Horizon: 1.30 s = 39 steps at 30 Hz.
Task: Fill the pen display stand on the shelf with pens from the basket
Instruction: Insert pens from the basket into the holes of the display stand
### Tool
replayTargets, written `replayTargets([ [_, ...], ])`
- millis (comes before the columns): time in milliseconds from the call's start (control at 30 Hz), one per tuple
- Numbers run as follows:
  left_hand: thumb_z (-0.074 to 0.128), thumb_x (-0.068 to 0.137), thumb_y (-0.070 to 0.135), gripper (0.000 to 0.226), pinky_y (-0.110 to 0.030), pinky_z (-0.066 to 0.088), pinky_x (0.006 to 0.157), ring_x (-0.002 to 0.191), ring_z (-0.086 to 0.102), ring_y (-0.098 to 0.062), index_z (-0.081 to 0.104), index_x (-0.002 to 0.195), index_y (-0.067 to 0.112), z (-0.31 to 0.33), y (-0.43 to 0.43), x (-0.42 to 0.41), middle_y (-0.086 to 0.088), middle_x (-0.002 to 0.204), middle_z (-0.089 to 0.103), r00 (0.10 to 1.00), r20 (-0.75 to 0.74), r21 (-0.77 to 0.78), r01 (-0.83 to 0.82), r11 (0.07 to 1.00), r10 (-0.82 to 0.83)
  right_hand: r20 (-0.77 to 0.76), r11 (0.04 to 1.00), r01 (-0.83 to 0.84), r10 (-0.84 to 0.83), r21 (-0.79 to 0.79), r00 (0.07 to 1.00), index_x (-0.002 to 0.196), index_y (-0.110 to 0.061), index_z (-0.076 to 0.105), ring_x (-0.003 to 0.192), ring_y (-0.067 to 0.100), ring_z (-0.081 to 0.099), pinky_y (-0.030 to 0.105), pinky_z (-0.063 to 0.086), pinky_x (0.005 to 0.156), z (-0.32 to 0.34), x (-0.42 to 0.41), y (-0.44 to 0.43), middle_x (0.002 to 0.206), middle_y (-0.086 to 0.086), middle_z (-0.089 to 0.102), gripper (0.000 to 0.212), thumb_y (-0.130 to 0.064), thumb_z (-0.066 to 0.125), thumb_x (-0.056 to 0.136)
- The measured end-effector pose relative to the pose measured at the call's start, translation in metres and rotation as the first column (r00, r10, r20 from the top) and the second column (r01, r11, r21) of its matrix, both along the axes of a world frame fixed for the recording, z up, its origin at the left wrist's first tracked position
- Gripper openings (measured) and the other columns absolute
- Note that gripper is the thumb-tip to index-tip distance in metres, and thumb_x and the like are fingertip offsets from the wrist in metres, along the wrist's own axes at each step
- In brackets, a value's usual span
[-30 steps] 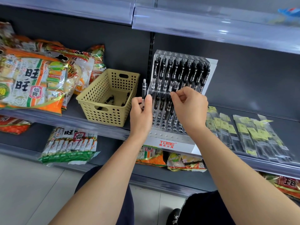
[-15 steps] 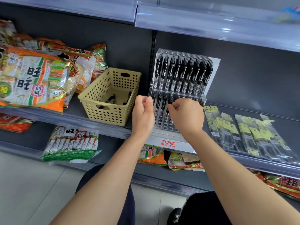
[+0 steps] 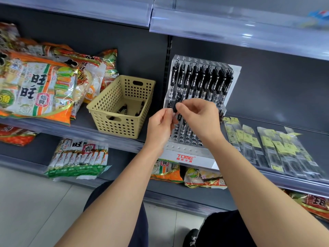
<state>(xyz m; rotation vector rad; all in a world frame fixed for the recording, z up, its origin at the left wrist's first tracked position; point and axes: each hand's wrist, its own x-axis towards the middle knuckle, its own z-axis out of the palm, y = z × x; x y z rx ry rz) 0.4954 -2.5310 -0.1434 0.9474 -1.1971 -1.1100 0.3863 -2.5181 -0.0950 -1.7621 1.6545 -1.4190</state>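
Shelf [image 3: 106,134]: your stand [image 3: 185,150] sits mid-shelf at the front edge, basket [image 3: 114,120] just left of it for short reaches. Top row holds about nine pens; lower row partly hidden. Basket shows roughly three pens [image 3: 122,109]. Your left hand [image 3: 160,127] and right hand [image 3: 199,116] pinch one pen [image 3: 175,108] together, steering it toward a lower hole.

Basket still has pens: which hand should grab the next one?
Left. The left hand is nearer the basket, which sits left of the stand. The right hand would likely have to cross over it. Both now pinch a pen at the stand.
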Motion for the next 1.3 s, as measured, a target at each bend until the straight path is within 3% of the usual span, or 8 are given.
replayTargets([
  [200, 0.043, 0.102, 0.024, 0.026, -0.017, 0.046, 0.062, 0.071, 0.058, -0.004, 0.064, 0.087, 0.017, -0.001, 0.001, 0.000, 0.005, 0.079, 0.063, 1.000, 0.011, 0.016, -0.002, 1.000, 0.002, -0.009, 1.000, 0.011, -0.011, -0.025, 1.000, 0.076, -0.020, 0.067, 0.056, -0.005, 0.053, 0.012, 0.045, 0.058, 0.004, -0.001, -0.001, 0.065, -0.014, 0.061, 0.012, -0.028, 0.073, 0.083],
  [300, 0.047, 0.100, 0.027, 0.024, -0.022, 0.049, 0.076, 0.086, 0.063, -0.007, 0.070, 0.097, 0.019, -0.009, -0.006, 0.004, 0.003, 0.092, 0.069, 0.951, 0.223, -0.138, -0.186, 0.973, 0.213, -0.064, 0.990, 0.115, -0.120, -0.081, 0.991, 0.078, -0.020, 0.064, 0.062, 0.003, 0.057, 0.020, 0.049, 0.061, 0.006, -0.002, -0.002, 0.066, -0.011, 0.061, 0.015, -0.031, 0.070, 0.085],
  [400, 0.050, 0.098, 0.023, 0.024, -0.021, 0.047, 0.071, 0.083, 0.062, -0.011, 0.071, 0.099, 0.013, -0.013, -0.010, 0.009, -0.001, 0.090, 0.070, 0.887, 0.300, -0.234, -0.289, 0.928, 0.351, -0.136, 0.976, 0.158, -0.178, -0.150, 0.975, 0.077, -0.018, 0.064, 0.063, 0.008, 0.058, 0.028, 0.052, 0.064, 0.006, -0.001, -0.001, 0.064, -0.013, 0.059, 0.017, -0.031, 0.068, 0.086],
  [567, 0.047, 0.099, 0.028, 0.029, -0.025, 0.041, 0.060, 0.073, 0.059, -0.017, 0.067, 0.084, 0.014, -0.014, -0.013, 0.017, -0.003, 0.080, 0.067, 0.826, 0.409, -0.233, -0.315, 0.920, 0.387, -0.263, 0.960, 0.177, -0.232, -0.215, 0.937, 0.077, -0.013, 0.065, 0.060, 0.013, 0.059, 0.032, 0.052, 0.061, -0.002, 0.002, -0.004, 0.064, -0.009, 0.060, 0.020, -0.030, 0.065, 0.089],
  [733, 0.049, 0.099, 0.026, 0.025, -0.011, 0.038, 0.059, 0.077, 0.059, -0.013, 0.069, 0.095, 0.012, -0.015, -0.015, 0.024, 0.000, 0.085, 0.067, 0.815, 0.442, -0.174, -0.332, 0.927, 0.375, -0.341, 0.962, 0.229, -0.268, -0.152, 0.901, 0.077, -0.014, 0.065, 0.061, 0.014, 0.058, 0.026, 0.047, 0.057, -0.011, 0.001, -0.008, 0.066, -0.006, 0.062, 0.022, -0.032, 0.062, 0.090],
  [933, 0.052, 0.098, 0.025, 0.021, -0.024, 0.043, 0.064, 0.076, 0.056, -0.010, 0.069, 0.098, 0.013, -0.014, -0.014, 0.029, 0.007, 0.082, 0.062, 0.788, 0.490, -0.172, -0.332, 0.927, 0.373, -0.495, 0.969, 0.244, -0.230, -0.037, 0.838, 0.071, -0.010, 0.068, 0.058, 0.023, 0.061, 0.025, 0.048, 0.053, -0.019, 0.004, -0.014, 0.061, 0.005, 0.065, 0.033, -0.036, 0.059, 0.091],
  [1067, 0.051, 0.098, 0.025, 0.021, -0.018, 0.041, 0.060, 0.073, 0.053, -0.006, 0.069, 0.098, 0.014, -0.014, -0.014, 0.030, 0.009, 0.081, 0.060, 0.784, 0.500, -0.162, -0.332, 0.929, 0.367, -0.573, 0.964, 0.265, -0.215, 0.004, 0.791, 0.054, -0.011, 0.048, 0.043, 0.023, 0.042, 0.020, 0.027, 0.043, -0.023, 0.007, -0.016, 0.045, 0.004, 0.044, 0.048, -0.036, 0.053, 0.095],
  [1300, 0.052, 0.097, 0.024, 0.021, -0.014, 0.035, 0.058, 0.075, 0.053, -0.007, 0.069, 0.100, 0.013, -0.015, -0.016, 0.031, 0.010, 0.082, 0.060, 0.787, 0.502, -0.154, -0.328, 0.932, 0.359, -0.601, 0.964, 0.261, -0.179, 0.050, 0.779, 0.049, -0.014, 0.033, 0.040, 0.018, 0.030, 0.021, 0.026, 0.046, -0.020, 0.006, -0.016, 0.043, 0.002, 0.032, 0.052, -0.028, 0.053, 0.095],
])
